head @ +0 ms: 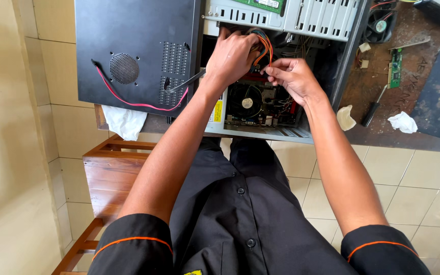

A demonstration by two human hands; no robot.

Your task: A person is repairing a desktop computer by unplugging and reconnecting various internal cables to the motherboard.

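- Left hand reaching into the open computer case, fingers curled on the bundle of coloured wires near the drive bay.
- Right hand pinching narrowly at the lower end of the same bundle, just above the motherboard fan.
- Case lying on the desk, with its black side panel resting to the left and a red cable trailing across it.
- Lying on the desk right of the case: screwdriver, green circuit card, small fan, crumpled tissues.
- Wooden chair standing below the desk edge.
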